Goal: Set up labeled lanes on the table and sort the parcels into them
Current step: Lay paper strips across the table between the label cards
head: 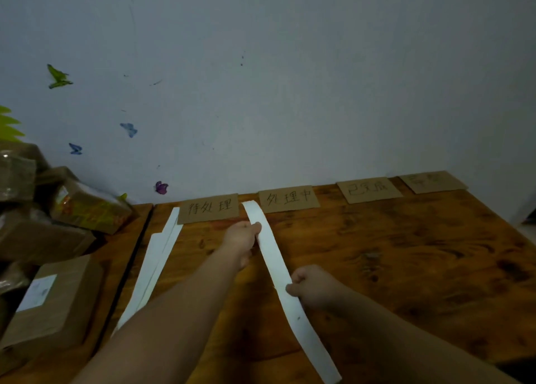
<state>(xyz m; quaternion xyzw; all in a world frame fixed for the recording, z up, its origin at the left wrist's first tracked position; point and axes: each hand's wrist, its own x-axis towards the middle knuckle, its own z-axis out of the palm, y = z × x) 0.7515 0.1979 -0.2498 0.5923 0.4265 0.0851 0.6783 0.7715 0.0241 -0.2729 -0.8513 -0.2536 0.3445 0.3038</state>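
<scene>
A white strip (272, 256) is held over the table (406, 267), running from between the two leftmost labels (208, 208) toward the near edge, with parcels (52, 299) stacked at the left. Its far end is gripped by the left hand (242, 237), and its middle is pinched by the right hand (311, 286). Both arms are stretched forward.

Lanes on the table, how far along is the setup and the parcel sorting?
Done: four cardboard labels line the far edge, and one white strip lies left of the first. In hand: the left hand and right hand hold a second strip between the first two labels. Left: the remaining dividers, and all the parcels, which sit piled at the left, unsorted.
</scene>
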